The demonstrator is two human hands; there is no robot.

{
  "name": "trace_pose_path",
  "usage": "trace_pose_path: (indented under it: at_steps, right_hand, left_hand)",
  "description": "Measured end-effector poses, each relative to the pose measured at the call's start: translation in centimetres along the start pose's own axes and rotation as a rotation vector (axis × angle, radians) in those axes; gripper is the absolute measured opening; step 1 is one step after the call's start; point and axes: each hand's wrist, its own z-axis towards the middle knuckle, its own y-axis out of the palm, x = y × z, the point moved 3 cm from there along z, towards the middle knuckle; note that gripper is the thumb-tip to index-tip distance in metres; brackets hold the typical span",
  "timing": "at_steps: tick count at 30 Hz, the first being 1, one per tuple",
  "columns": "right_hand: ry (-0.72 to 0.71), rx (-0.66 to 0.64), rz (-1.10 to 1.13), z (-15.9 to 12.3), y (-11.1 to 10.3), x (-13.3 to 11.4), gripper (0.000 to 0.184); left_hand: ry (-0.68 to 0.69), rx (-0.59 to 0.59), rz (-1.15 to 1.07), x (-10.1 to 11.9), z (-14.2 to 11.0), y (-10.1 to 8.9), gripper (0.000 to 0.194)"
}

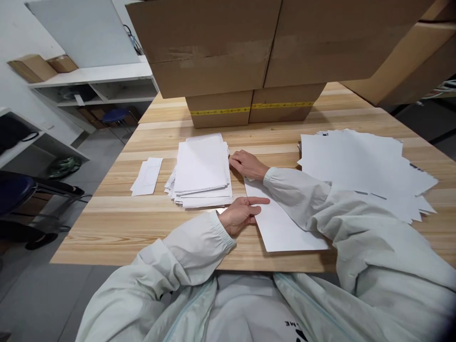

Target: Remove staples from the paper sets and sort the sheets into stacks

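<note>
My right hand point(248, 164) reaches across to the right edge of a stack of white papers point(201, 164). Its fingers are curled together at that edge, and what lies between the fingertips is too small to make out. Nearer to me, my left hand point(242, 214) is open at the left edge of a single white sheet point(285, 228), index finger and thumb stretched over it. That sheet lies at a slant in front of me, partly covered by my right sleeve. The stack's lower layers stick out unevenly at its left and bottom.
A wide, fanned pile of white papers point(352, 161) lies at the right. Small white slips point(147, 175) are on the left of the wooden table point(103, 232). Large cardboard boxes point(221, 47) stand at the back, with yellow tape on the lower ones. Another box point(406, 61) is at the far right.
</note>
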Motion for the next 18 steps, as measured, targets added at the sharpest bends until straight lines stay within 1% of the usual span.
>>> trace_pose_path:
  at_steps: [3, 5, 10, 15, 18]
  right_hand:
    - [0.085, 0.045, -0.018, -0.3, 0.5, 0.5, 0.037]
    - [0.113, 0.060, -0.029, -0.5, 0.6, 0.6, 0.037]
    - [0.097, 0.096, -0.066, -0.7, 1.1, 0.4, 0.037]
    - [0.089, 0.186, -0.096, -1.3, 1.3, 0.1, 0.035]
    - [0.088, 0.192, -0.103, -1.3, 1.5, 0.0, 0.034]
  left_hand:
    - [-0.002, -0.007, 0.007, 0.0, 0.1, -0.1, 0.032]
    - [-0.002, -0.013, 0.011, -0.1, 0.1, -0.3, 0.032]
    - [-0.018, -0.030, 0.000, -0.2, 0.2, -0.5, 0.031]
    - [-0.019, 0.001, -0.015, -0.3, 0.1, -0.4, 0.030]
    - [-0.009, 0.009, -0.010, -0.2, 0.1, -0.3, 0.030]
